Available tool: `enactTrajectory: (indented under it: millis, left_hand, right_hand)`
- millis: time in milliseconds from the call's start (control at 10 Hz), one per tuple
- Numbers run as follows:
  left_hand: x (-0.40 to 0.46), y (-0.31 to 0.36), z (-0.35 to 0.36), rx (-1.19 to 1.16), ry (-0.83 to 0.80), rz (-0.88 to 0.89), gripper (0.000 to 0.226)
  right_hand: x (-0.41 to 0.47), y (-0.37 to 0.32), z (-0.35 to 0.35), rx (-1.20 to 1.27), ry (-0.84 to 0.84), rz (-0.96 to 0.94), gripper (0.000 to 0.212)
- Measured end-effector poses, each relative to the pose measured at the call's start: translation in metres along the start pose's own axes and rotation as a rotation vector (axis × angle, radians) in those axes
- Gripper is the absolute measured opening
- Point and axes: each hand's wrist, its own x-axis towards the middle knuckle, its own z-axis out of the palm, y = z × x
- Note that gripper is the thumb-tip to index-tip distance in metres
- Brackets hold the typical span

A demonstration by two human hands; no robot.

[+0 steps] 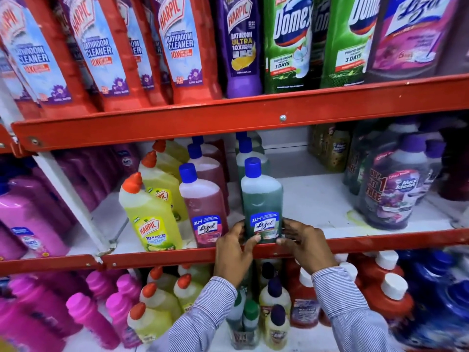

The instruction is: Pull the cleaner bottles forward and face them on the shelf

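Observation:
A green Lizol bottle (262,199) with a blue cap stands upright at the front edge of the middle red shelf (177,257), label facing me. My left hand (234,252) grips its lower left side and my right hand (304,246) grips its lower right side. More green bottles (250,153) stand in a row behind it. To its left stands a pink Lizol bottle (203,207), then a yellow Harpic bottle (149,214), each with a row behind.
A bare white stretch of shelf (314,199) lies right of the green bottle, up to a purple Maxkleen bottle (390,194). Red Harpic, purple Harpic and green Domex bottles (286,41) fill the upper shelf. Pink, yellow and red bottles crowd the lower shelf.

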Motion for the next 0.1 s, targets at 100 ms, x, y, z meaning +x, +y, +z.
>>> enactTrajectory:
  millis: [100]
  left_hand:
    - [0.0004, 0.0067, -0.0084, 0.013, 0.065, 0.08, 0.047]
  right_hand:
    - [-0.01, -0.0047, -0.0097, 0.056, 0.184, -0.014, 0.056]
